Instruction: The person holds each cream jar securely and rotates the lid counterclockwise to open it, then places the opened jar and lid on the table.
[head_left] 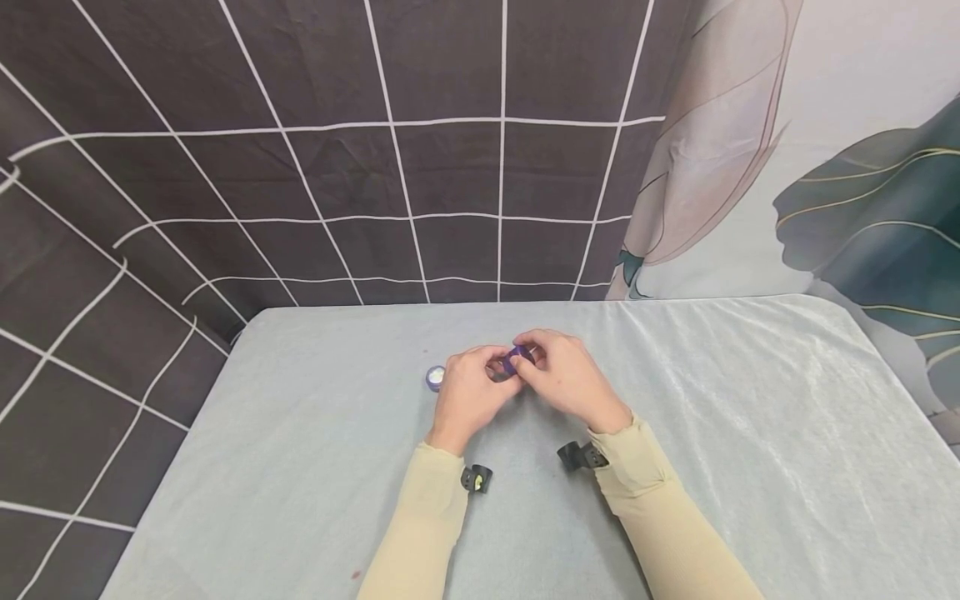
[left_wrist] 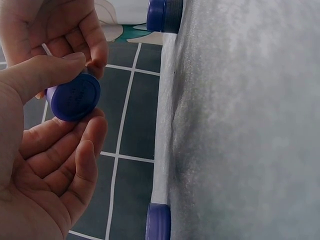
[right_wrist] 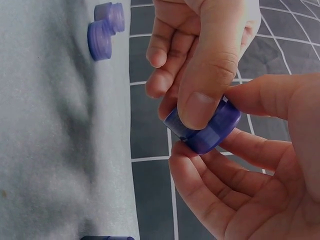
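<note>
Dark grey cloth with white grid lines: that curtain (head_left: 315,175) backs your whole workspace. Pale grey, cloth-covered tabletop (head_left: 262,467) below it; flowered curtain (head_left: 720,158) off to your right. Cream left sleeve (head_left: 420,533) and right sleeve (head_left: 667,517) reach in from the near side.

Left hand (head_left: 468,389) and right hand (head_left: 566,375) meet over the tabletop, both busy with one small purple jar (right_wrist: 215,127). Work looks partway, by my judgement. Done: the jar is up in your grasp, two parts meeting at a visible seam. Whether they are fully tight, cannot tell. Left: it has yet to be set down, and loose pieces wait below.

Jar sits between the two sets of fingers, held above the tabletop and apart from it. Left fingers clamped on it, thumb pressed to its side; right fingers pinch the other end, thumb against the rim.

Smallest: a white-topped purple piece (head_left: 435,378), just left of your left hand. A blue piece (left_wrist: 162,15) shows toward your right in the left wrist view, cut by the frame; its far end, cannot tell.
</note>
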